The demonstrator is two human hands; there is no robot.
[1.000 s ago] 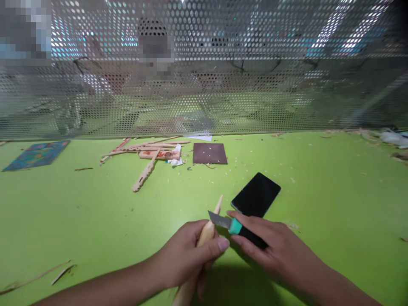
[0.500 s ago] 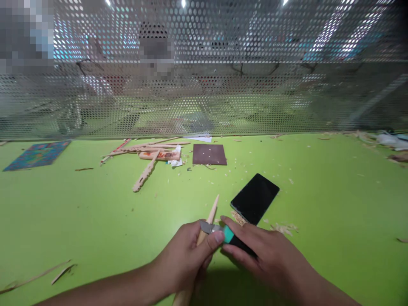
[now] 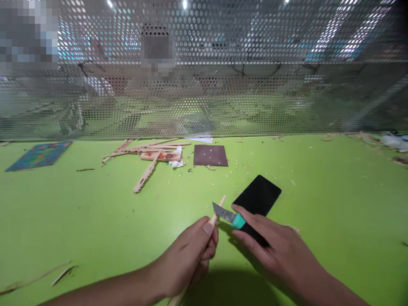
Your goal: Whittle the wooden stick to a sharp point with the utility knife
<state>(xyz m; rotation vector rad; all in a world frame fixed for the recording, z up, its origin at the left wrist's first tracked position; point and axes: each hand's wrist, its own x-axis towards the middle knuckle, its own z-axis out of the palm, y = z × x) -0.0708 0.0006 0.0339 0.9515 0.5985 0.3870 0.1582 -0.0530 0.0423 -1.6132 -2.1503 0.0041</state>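
Observation:
My left hand (image 3: 191,250) is wrapped round a pale wooden stick (image 3: 214,219) whose pointed end sticks out past the thumb, up and to the right. The stick's lower end shows below the hand. My right hand (image 3: 274,246) grips a carving knife (image 3: 238,222) with a teal and black handle. Its short grey angled blade lies across the stick near the tip; whether it touches the wood I cannot tell. Just beyond the right hand a black smartphone (image 3: 259,193) lies flat, partly covered by the fingers.
On the green table (image 3: 95,221) several carved wooden sticks (image 3: 146,172) lie in a pile, near a brown square sheet (image 3: 210,155). A patterned blue mat (image 3: 40,156) lies far left. Wood shavings are scattered about. A perforated metal screen (image 3: 204,102) closes off the back.
The knife has moved up and right along the stick, towards its tip. My left thumb has come off the blade and now rests on the stick, which leans further right.

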